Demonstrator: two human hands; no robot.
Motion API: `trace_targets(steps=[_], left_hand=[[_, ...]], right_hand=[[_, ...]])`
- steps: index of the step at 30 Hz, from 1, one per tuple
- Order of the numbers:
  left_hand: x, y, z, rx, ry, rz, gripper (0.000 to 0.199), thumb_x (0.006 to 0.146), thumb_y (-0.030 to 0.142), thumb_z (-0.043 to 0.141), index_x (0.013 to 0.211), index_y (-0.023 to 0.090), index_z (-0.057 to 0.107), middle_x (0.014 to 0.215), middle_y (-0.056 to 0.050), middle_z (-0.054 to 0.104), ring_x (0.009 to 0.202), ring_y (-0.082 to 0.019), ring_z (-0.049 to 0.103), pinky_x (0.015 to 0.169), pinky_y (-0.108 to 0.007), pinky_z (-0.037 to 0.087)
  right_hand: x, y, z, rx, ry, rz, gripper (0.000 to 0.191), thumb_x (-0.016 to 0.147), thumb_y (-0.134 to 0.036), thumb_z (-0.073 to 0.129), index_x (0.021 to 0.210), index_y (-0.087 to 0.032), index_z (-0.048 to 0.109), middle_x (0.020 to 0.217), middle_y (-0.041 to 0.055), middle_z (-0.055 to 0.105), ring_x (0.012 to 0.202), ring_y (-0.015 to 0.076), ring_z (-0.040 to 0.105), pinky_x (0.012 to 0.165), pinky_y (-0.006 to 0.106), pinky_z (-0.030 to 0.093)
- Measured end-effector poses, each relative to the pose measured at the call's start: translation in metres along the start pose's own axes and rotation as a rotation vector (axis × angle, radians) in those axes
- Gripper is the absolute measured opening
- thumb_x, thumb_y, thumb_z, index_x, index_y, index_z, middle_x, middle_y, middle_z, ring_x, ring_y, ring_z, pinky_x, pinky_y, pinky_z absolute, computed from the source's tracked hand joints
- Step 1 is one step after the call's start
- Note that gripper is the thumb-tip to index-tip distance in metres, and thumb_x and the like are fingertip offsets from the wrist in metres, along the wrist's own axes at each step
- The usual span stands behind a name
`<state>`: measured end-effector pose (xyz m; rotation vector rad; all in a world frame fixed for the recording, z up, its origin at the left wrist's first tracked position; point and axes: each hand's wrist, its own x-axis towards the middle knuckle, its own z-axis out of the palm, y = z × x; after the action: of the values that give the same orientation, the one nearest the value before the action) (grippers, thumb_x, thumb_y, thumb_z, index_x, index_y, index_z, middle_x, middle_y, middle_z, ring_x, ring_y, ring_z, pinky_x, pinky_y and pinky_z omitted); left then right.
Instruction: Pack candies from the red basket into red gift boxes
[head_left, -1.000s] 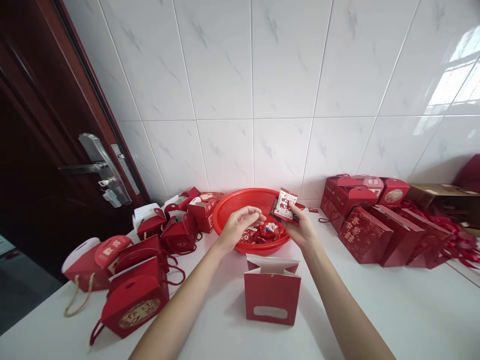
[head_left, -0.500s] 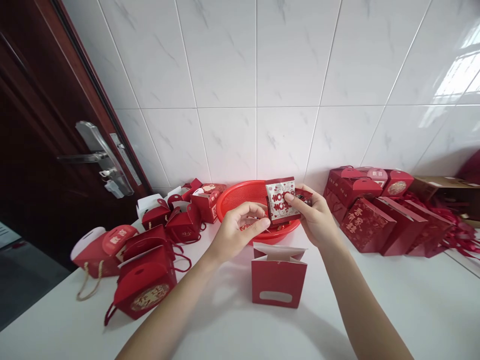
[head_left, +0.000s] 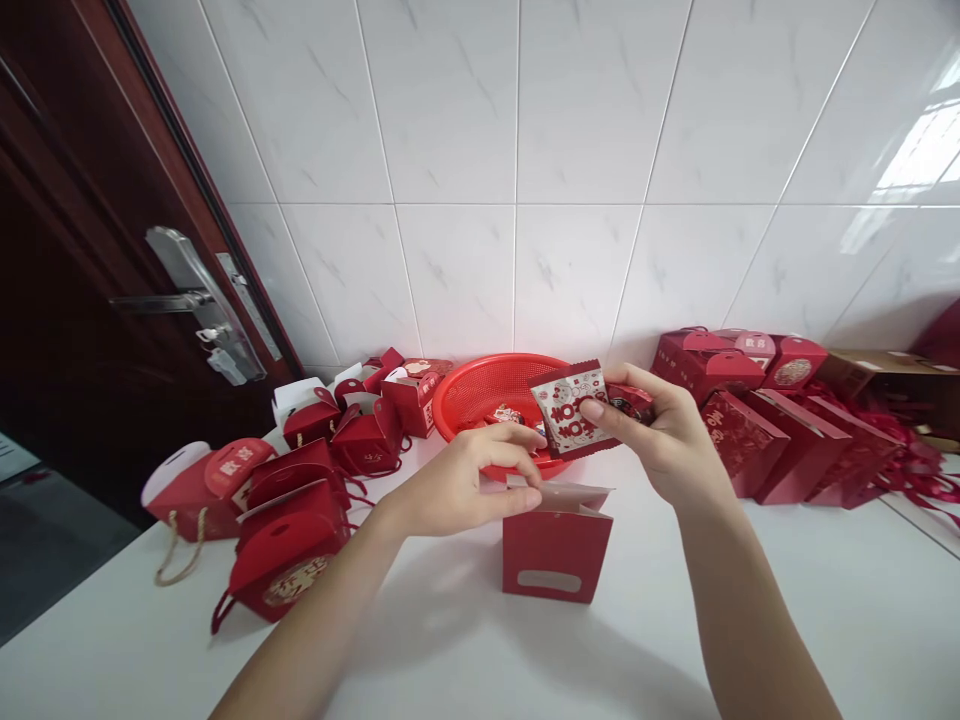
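A red gift box (head_left: 556, 550) stands upright on the white table, its top unfolded. My left hand (head_left: 480, 475) has its thumb and fingertips at the upper left rim of this box, closed lightly around the edge. Above and behind the box, my right hand (head_left: 667, 435) pinches a white and dark red snack packet (head_left: 571, 410), tilted, with thumb on its printed face. A second shiny dark red wrapped piece (head_left: 631, 402) shows between the same fingers. Behind them sits a red plastic basket (head_left: 480, 385) with several small wrapped sweets (head_left: 506, 415) inside.
Several red boxes with cord handles (head_left: 300, 550) crowd the left side. On the right, more red boxes (head_left: 701, 365) and red bags (head_left: 742, 440) stand near a brown carton (head_left: 885, 362). A tiled wall (head_left: 450, 270) closes off the back; a dark door (head_left: 82, 220) is at left.
My left hand has come down from near the packet to the rim of the gift box. My right hand has shifted right, and the packet has tilted.
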<state>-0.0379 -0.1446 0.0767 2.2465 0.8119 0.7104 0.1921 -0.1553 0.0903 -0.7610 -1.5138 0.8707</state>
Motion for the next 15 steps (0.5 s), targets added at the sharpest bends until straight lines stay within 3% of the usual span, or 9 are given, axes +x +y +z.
trace_targets(steps=[2,4,7,11,15], left_hand=[[-0.001,-0.001,0.000,0.021,-0.075,-0.016,0.015,0.086,0.033,0.068,0.093,0.026,0.079,0.121,-0.006,0.069,0.115,-0.025,0.062,0.098,-0.036,0.049],[0.002,-0.005,0.004,-0.026,-0.096,-0.016,0.021,0.089,0.033,0.065,0.103,0.027,0.079,0.114,-0.005,0.074,0.106,-0.024,0.067,0.094,-0.034,0.051],[0.009,-0.014,0.012,-0.089,0.030,-0.090,0.024,0.087,0.033,0.066,0.106,0.024,0.078,0.107,-0.005,0.077,0.099,-0.023,0.069,0.087,-0.032,0.054],[0.013,-0.023,0.013,-0.049,0.145,-0.234,0.028,0.075,0.032,0.078,0.101,0.022,0.079,0.109,-0.005,0.077,0.103,-0.027,0.069,0.090,-0.035,0.054],[0.012,-0.021,0.009,-0.026,0.168,-0.207,0.036,0.071,0.029,0.081,0.106,0.021,0.078,0.113,-0.006,0.076,0.110,-0.029,0.067,0.097,-0.038,0.052]], right_hand=[[-0.002,-0.004,-0.007,-0.027,-0.031,-0.032,0.016,0.082,-0.036,0.077,0.089,-0.023,0.072,0.082,0.0015,0.070,0.075,0.0178,0.065,0.068,0.028,0.055],[-0.003,-0.005,-0.012,-0.050,-0.067,-0.048,0.015,0.082,-0.035,0.077,0.088,-0.023,0.072,0.081,0.0017,0.069,0.075,0.0179,0.064,0.068,0.028,0.054],[-0.002,-0.006,-0.014,-0.075,-0.107,-0.033,0.016,0.083,-0.036,0.076,0.088,-0.022,0.070,0.080,0.0018,0.067,0.074,0.0178,0.062,0.066,0.028,0.052],[0.001,-0.003,-0.011,-0.172,-0.146,-0.025,0.017,0.083,-0.036,0.076,0.086,-0.021,0.069,0.077,0.0001,0.064,0.070,0.0149,0.056,0.062,0.024,0.046],[0.005,0.007,-0.005,-0.177,-0.196,-0.029,0.016,0.084,-0.036,0.074,0.085,-0.021,0.068,0.076,-0.0006,0.063,0.070,0.0147,0.056,0.063,0.024,0.044]])
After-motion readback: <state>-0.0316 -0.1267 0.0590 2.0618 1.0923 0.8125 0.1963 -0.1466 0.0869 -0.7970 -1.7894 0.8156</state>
